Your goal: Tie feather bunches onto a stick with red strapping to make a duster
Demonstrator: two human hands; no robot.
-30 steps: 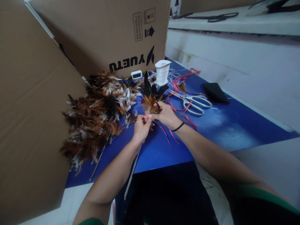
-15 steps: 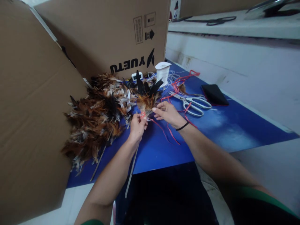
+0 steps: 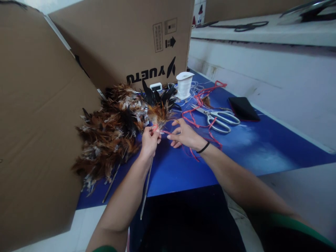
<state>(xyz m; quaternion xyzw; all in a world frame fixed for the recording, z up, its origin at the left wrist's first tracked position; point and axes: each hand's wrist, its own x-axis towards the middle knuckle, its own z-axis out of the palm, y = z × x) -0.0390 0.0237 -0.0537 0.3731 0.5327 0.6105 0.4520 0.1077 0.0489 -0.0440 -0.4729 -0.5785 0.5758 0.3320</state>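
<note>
Nearest, over the dark-clad lap (image 3: 183,220), hangs the lower end of a stick (image 3: 146,192), which runs up past the edge of the blue table (image 3: 181,175) to the left hand (image 3: 150,142). That hand's thumb and fingers are clamped on the base of a feather bunch (image 3: 159,111), at its red ribbon (image 3: 155,127); the bunch is over the table, its black tips pointing away. A ribbon strand reaches the right hand (image 3: 186,136), where index finger and thumb stand apart; whether other fingers pinch the strand, I cannot tell. A black band (image 3: 203,147) circles that wrist. To the left lies a brown feather pile (image 3: 105,140), a second stick (image 3: 112,182) jutting from it. To the right, open scissors (image 3: 219,119) lie among red ribbon, with a black case (image 3: 243,109) just beyond. Farther back, a white spool (image 3: 184,86) stands near a small timer (image 3: 156,87), before a printed carton (image 3: 126,38).
</note>
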